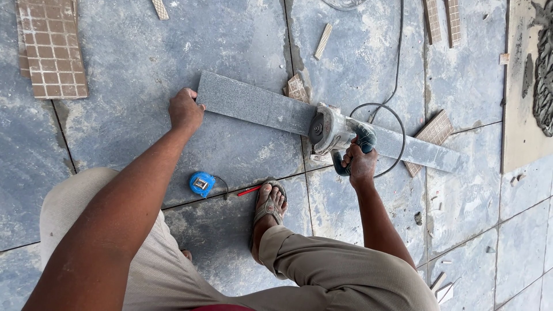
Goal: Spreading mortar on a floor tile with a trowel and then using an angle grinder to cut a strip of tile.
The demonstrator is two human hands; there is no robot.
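The floor (138,46) was laid with large blue-grey tiles, dusty and smeared pale in patches, and the person crouched on it in khaki trousers with one sandalled foot (268,205) planted just short of the work. Across the tiles lay a long grey stone strip (253,106), running slantwise from upper left to lower right and resting flat on the floor. The left hand (185,109) was closed down on the strip's left end, pressing it against the floor to steady it. Near the strip's middle sat an angle grinder (331,131), its disc guard over the stone, and the right hand (360,161) was wrapped tight round the dark handle. The black power cord (397,126) looped behind the tool and ran away up the floor.

Judging from this, the cut across the strip was the step in hand, with the disc at or just on the stone. The next move called for steady pressure from the left hand and a straight feed, keeping the cord loop clear of the blade.

A brown mosaic tile sheet (53,49) lay at upper left, well apart. A blue tape measure (201,184) and a red pencil (249,190) lay near the foot.
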